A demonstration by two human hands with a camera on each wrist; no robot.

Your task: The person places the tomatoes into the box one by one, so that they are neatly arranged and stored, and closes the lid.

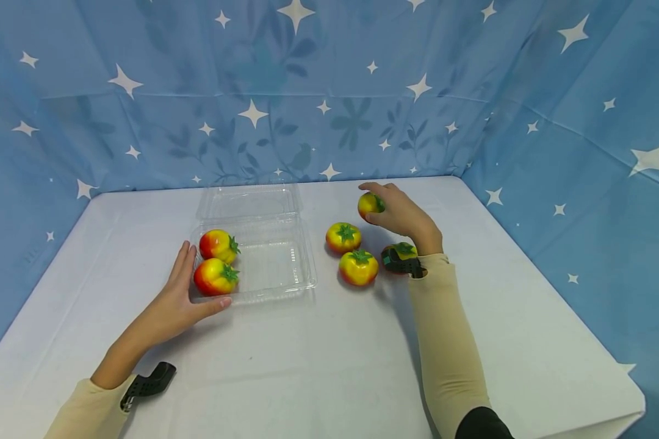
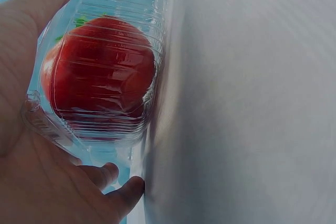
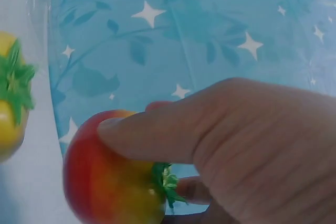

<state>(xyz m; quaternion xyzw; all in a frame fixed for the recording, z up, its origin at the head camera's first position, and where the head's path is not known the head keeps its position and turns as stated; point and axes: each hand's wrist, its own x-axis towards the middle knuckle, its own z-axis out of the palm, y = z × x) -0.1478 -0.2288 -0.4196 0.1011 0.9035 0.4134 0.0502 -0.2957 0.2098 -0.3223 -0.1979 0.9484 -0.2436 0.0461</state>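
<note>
In the head view my right hand [image 1: 398, 210], at the back right of the table, grips a red-and-yellow tomato [image 1: 369, 206] with a green leafy top. Its thumb lies across the red side of that tomato [image 3: 105, 177] in the right wrist view. My left hand [image 1: 178, 305] rests against the near left corner of a clear plastic clamshell box [image 1: 269, 268], thumb along the front and fingers up the left side. Two tomatoes lie inside at the left, one behind [image 1: 215, 245] and one in front [image 1: 214, 277]. Through the clear wall, the left wrist view shows a red tomato [image 2: 102, 69].
Left of my right forearm stand two more tomatoes, one farther [image 1: 343, 238] and one nearer [image 1: 358, 268]. Another tomato [image 1: 405, 250] is partly hidden behind the right wrist's black camera mount. The box's lid [image 1: 249, 202] lies folded back toward the blue star-patterned curtain [image 1: 329, 91].
</note>
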